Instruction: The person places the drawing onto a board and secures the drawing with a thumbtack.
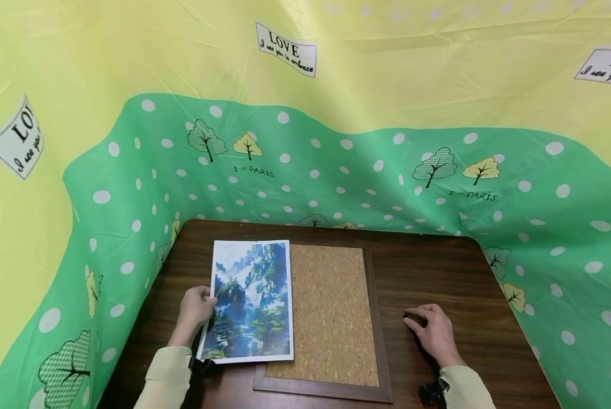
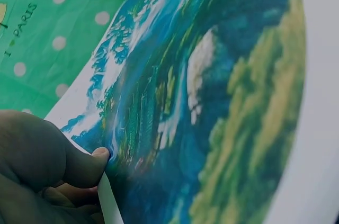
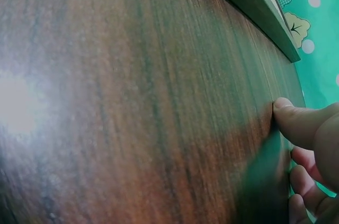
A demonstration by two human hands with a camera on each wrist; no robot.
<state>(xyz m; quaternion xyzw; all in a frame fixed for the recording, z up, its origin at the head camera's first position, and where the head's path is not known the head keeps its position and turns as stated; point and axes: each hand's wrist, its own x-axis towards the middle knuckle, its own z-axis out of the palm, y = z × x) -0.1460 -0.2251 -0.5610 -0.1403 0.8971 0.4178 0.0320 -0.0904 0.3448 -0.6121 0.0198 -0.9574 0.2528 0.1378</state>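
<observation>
Near the left long edge of a printed landscape picture (image 1: pixel 251 298), my left hand (image 1: pixel 198 307) pinches the paper. In the left wrist view, the thumb (image 2: pixel 87 168) lies over the sheet's edge and the other fingers are behind it. The picture shows blue mountains, mist and trees inside a white border. It overlaps the left part of a framed cork board (image 1: pixel 331 312). To the right of the board, my right hand (image 1: pixel 433 332) is low over the table, thumb and forefinger pinching a small dark thing (image 1: pixel 405 316) whose kind I cannot tell.
The dark wood-grain table (image 1: pixel 428 267) has rounded far corners. A yellow and green dotted cloth (image 1: pixel 336 165) hangs round its back and sides. The board's brown frame (image 1: pixel 379 341) stands out along its right and near sides.
</observation>
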